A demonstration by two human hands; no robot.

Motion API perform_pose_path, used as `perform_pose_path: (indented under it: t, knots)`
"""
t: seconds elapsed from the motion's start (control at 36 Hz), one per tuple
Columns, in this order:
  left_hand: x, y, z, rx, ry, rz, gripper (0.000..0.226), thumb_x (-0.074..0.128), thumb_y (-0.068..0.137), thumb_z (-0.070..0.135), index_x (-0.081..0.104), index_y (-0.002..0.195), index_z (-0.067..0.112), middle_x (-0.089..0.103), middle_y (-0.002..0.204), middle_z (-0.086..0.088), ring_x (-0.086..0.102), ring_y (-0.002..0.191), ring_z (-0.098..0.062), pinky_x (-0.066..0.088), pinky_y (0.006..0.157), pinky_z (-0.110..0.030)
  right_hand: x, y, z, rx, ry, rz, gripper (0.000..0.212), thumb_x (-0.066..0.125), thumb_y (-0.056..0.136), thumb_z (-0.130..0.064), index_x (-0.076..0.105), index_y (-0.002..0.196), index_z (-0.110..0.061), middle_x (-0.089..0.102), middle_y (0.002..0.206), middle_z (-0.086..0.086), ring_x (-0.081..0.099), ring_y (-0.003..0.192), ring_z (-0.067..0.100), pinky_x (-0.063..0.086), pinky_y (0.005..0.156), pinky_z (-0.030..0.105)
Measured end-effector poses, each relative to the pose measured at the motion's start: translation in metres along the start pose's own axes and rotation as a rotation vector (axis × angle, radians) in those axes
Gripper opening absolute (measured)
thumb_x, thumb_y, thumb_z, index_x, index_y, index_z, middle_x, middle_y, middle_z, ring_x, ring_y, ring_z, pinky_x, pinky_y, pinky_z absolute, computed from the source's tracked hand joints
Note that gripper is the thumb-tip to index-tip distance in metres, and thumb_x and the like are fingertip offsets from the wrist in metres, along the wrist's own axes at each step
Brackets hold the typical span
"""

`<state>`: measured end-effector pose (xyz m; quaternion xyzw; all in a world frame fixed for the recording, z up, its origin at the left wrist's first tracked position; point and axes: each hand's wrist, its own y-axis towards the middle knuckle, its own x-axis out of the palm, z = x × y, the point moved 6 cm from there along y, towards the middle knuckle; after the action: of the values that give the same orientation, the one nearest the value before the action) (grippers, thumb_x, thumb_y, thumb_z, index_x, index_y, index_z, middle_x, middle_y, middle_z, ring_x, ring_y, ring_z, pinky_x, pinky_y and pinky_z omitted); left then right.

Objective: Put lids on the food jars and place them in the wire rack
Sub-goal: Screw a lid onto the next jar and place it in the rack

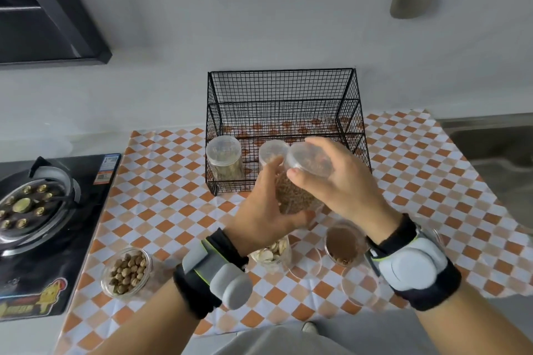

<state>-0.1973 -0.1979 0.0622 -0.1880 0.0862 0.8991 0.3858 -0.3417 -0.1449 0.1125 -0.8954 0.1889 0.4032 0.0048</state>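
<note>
Our left hand (266, 210) grips the jar (297, 196) body, right hand (340, 179) pinches its lid (310, 160); smooth plastic, likely slippery, so hold mid-body.

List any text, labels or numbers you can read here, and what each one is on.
None can be read.
Stickers on the stove top: print too small and blurred.
Cartoon sticker at the stove's front edge: lettering blurred and cut off by the frame.
Jars, lids and wire rack: no writing visible.
</note>
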Motion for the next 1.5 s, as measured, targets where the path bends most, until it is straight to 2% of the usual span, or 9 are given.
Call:
perform_pose_path:
  t: [0.08, 0.17, 0.25, 0.36, 0.53, 0.72, 1.08, 1.22, 1.5]
  knots:
    - [0.004, -0.002, -0.009, -0.049, 0.149, -0.011, 0.109, 0.079, 0.071, 0.055, 0.020, 0.156, 0.020, 0.043, 0.145, 0.005, 0.046, 0.132, -0.010, 0.047, 0.110, -0.035, -0.008, 0.012, 0.012, 0.000, -0.072, 0.034, 0.085, 0.055, 0.076, -0.081, 0.045, 0.146, -0.034, 0.058, 0.137, -0.010, 0.058, 0.116, 0.007, 0.051, 0.081, 0.029]
    - [0.012, -0.003, -0.019, -0.098, 0.219, -0.074, 0.112, 0.072, 0.069, 0.063, 0.015, 0.157, 0.026, 0.036, 0.150, 0.011, 0.036, 0.139, -0.007, 0.038, 0.116, -0.037, -0.014, 0.026, 0.024, -0.032, -0.158, 0.048, 0.083, 0.054, 0.080, -0.082, 0.044, 0.146, -0.031, 0.059, 0.131, -0.007, 0.060, 0.110, 0.009, 0.046, 0.067, 0.020]
    - [0.018, -0.005, -0.029, -0.178, 0.315, -0.155, 0.119, 0.073, 0.070, 0.066, 0.004, 0.160, 0.031, 0.026, 0.161, 0.006, 0.029, 0.148, -0.018, 0.032, 0.120, -0.049, -0.021, 0.039, 0.036, -0.041, -0.221, 0.086, 0.077, 0.060, 0.084, -0.075, 0.045, 0.144, -0.029, 0.058, 0.126, -0.006, 0.059, 0.105, 0.009, 0.044, 0.060, 0.017]
    - [0.022, -0.008, -0.031, -0.239, 0.399, -0.191, 0.110, 0.077, 0.081, 0.058, 0.007, 0.160, 0.028, 0.027, 0.161, 0.003, 0.033, 0.145, -0.023, 0.031, 0.119, -0.052, -0.025, 0.057, 0.056, -0.019, -0.268, 0.129, 0.075, 0.058, 0.082, -0.078, 0.044, 0.139, -0.032, 0.060, 0.126, -0.003, 0.064, 0.101, 0.015, 0.059, 0.068, 0.033]
    - [0.026, -0.011, -0.035, -0.268, 0.449, -0.211, 0.106, 0.072, 0.084, 0.061, 0.005, 0.160, 0.031, 0.022, 0.164, 0.005, 0.027, 0.149, -0.019, 0.024, 0.122, -0.050, -0.025, 0.082, 0.079, 0.020, -0.277, 0.122, 0.073, 0.061, 0.080, -0.076, 0.044, 0.136, -0.033, 0.059, 0.129, 0.004, 0.065, 0.105, 0.023, 0.059, 0.076, 0.041]
    - [0.027, -0.012, -0.039, -0.299, 0.468, -0.206, 0.105, 0.071, 0.085, 0.062, 0.005, 0.160, 0.032, 0.025, 0.161, 0.005, 0.026, 0.149, -0.019, 0.023, 0.122, -0.045, -0.012, 0.102, 0.103, 0.058, -0.343, 0.088, 0.077, 0.056, 0.076, -0.081, 0.042, 0.134, -0.032, 0.060, 0.125, 0.006, 0.067, 0.093, 0.026, 0.061, 0.070, 0.042]
    - [0.029, -0.013, -0.050, -0.360, 0.443, -0.206, 0.105, 0.070, 0.085, 0.060, 0.004, 0.161, 0.031, 0.019, 0.165, 0.008, 0.024, 0.149, -0.018, 0.019, 0.120, -0.039, 0.027, 0.114, 0.136, 0.106, -0.360, -0.063, 0.075, 0.068, 0.072, -0.077, 0.040, 0.130, -0.038, 0.062, 0.128, -0.001, 0.068, 0.101, 0.028, 0.058, 0.078, 0.040]
    - [0.029, -0.014, -0.050, -0.380, 0.441, -0.200, 0.104, 0.070, 0.085, 0.060, 0.004, 0.160, 0.032, 0.020, 0.165, 0.007, 0.025, 0.149, -0.019, 0.020, 0.122, -0.042, 0.038, 0.113, 0.146, 0.150, -0.384, -0.130, 0.074, 0.073, 0.078, -0.066, 0.039, 0.136, -0.034, 0.058, 0.132, 0.004, 0.066, 0.101, 0.032, 0.050, 0.075, 0.035]
    - [0.028, -0.020, -0.050, -0.413, 0.440, -0.208, 0.100, 0.070, 0.086, 0.060, 0.007, 0.160, 0.033, 0.023, 0.164, 0.006, 0.028, 0.148, -0.020, 0.022, 0.123, -0.043, 0.049, 0.106, 0.154, 0.180, -0.356, -0.181, 0.072, 0.075, 0.077, -0.065, 0.039, 0.131, -0.034, 0.058, 0.129, 0.004, 0.065, 0.098, 0.031, 0.044, 0.070, 0.032]
